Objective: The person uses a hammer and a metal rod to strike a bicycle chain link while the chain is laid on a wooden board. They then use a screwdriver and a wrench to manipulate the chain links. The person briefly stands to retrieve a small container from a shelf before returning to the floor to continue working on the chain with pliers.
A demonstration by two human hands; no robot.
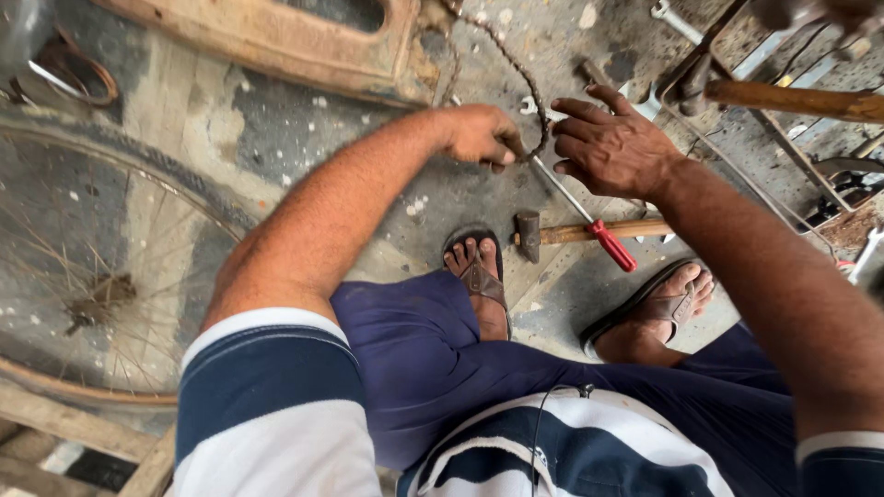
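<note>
While our left hand point(481, 135) grips the chain point(516, 74), our right hand point(612, 145) hovers open beside it. A screwdriver point(589, 224) lies across a hammer point(580, 231) on the floor point(304, 138).

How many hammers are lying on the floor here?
2. One hammer lies on the floor beside the sandalled feet, under the red-handled screwdriver. A second hammer, with a wooden handle, lies at upper right beyond the right hand. Others may be hidden.

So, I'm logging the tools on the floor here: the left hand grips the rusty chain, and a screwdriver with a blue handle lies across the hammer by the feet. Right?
Not quite. In the head view the screwdriver has a red handle, not blue. The rest holds: the left hand grips the rusty chain, and the screwdriver lies across the hammer by the feet.
</note>
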